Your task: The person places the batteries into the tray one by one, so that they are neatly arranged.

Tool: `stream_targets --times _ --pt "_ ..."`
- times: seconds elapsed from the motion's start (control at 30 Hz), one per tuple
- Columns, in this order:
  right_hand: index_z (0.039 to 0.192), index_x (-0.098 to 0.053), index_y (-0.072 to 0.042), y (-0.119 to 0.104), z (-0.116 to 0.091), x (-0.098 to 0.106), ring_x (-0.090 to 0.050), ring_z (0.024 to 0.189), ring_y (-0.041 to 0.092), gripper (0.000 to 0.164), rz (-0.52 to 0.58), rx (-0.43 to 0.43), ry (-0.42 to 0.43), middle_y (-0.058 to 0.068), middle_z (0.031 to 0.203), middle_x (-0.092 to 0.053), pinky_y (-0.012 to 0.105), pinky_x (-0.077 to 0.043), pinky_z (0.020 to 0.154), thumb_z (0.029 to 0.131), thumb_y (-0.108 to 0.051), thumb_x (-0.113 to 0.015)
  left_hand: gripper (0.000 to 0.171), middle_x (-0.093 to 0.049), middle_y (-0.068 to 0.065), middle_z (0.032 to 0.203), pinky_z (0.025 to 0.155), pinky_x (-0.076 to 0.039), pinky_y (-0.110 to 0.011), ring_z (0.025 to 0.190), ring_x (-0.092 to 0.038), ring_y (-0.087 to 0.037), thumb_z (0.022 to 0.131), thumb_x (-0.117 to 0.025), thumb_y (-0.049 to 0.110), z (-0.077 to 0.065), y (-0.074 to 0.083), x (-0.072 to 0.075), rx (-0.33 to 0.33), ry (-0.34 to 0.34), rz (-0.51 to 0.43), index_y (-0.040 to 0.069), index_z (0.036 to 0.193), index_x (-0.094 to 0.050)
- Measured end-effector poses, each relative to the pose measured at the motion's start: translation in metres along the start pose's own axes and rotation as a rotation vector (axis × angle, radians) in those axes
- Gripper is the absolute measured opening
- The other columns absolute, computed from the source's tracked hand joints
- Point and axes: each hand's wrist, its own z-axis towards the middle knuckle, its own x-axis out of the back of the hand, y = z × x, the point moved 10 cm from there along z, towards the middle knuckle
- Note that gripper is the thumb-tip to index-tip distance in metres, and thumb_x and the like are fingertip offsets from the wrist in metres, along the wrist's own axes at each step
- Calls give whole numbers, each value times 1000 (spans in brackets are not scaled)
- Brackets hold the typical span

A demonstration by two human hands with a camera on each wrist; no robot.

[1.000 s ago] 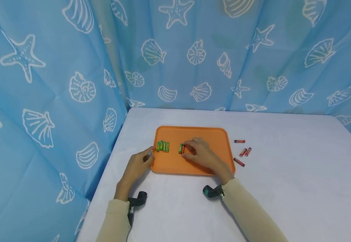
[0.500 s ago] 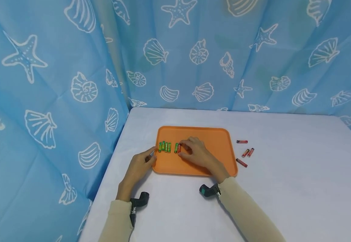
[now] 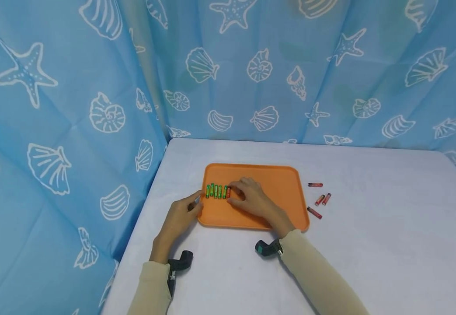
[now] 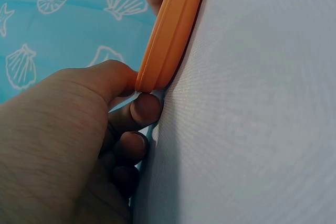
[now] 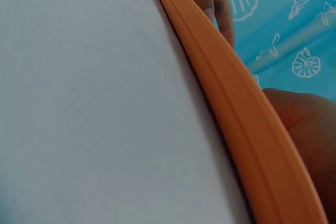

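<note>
In the head view, an orange tray [image 3: 267,218] lies on the table, with several green batteries [image 3: 216,191] standing in a row near its left side. At the row's right end is a red battery [image 3: 229,192], which my right hand [image 3: 253,199] pinches by its two ends between thumb and index finger. It sits right beside the last green one. My left hand [image 3: 178,216] holds the tray's left edge; in the left wrist view its thumb [image 4: 118,80] and index finger meet the rim. In the right wrist view the tray wall hides my right fingertips and the batteries.
Several loose red batteries [image 3: 320,200] lie on the white-covered table [image 3: 377,236], just right of the tray. A blue curtain [image 3: 267,78] with white shell prints hangs behind and at the left.
My right hand has slid left over the tray, bringing the red battery and the green one beside it up to the other green batteries. My left hand stays at the tray edge.
</note>
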Motion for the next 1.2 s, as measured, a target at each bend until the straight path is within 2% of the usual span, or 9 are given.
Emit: stream_targets --times 0.2,0.5,0.8,1.03,1.2 --pt "126 -64 -10 -4 5 -4 -39 89 19 43 4 16 -7 -2 89 -45 39 -27 79 94 -38 -71 42 -56 1 77 60 -39 -27 67 -49 -14 100 -63 20 0 0 1 -5 2 6 15 141 -60" --pt "128 -64 -10 -3 5 -6 -41 90 19 45 -11 -4 -18 -1 91 -47 38 -29 79 93 -38 -71 43 -56 -1 79 60 -40 -28 69 -50 -15 101 -61 25 0 -4 -3 44 -20 14 18 143 -58" --pt "129 -63 -10 -3 7 -3 -40 92 20 45 -7 7 -9 -1 92 -47 39 -29 81 93 -36 -71 43 -57 -2 80 62 -41 -31 69 -49 -16 100 -61 23 1 0 0 38 -17 4 17 143 -58" --pt "127 -63 -9 -6 7 -6 -41 90 20 44 4 23 -18 -1 92 -48 39 -29 81 93 -37 -71 43 -58 -2 82 63 -41 -31 71 -50 -17 101 -61 24 -2 -3 0 72 -26 24 19 143 -58" --pt "123 -64 -10 -3 9 -5 -40 86 18 42 13 22 2 -2 90 -48 38 -28 79 92 -37 -73 43 -57 -2 82 62 -41 -30 71 -50 -16 101 -60 25 0 -3 0 53 -28 29 19 144 -57"
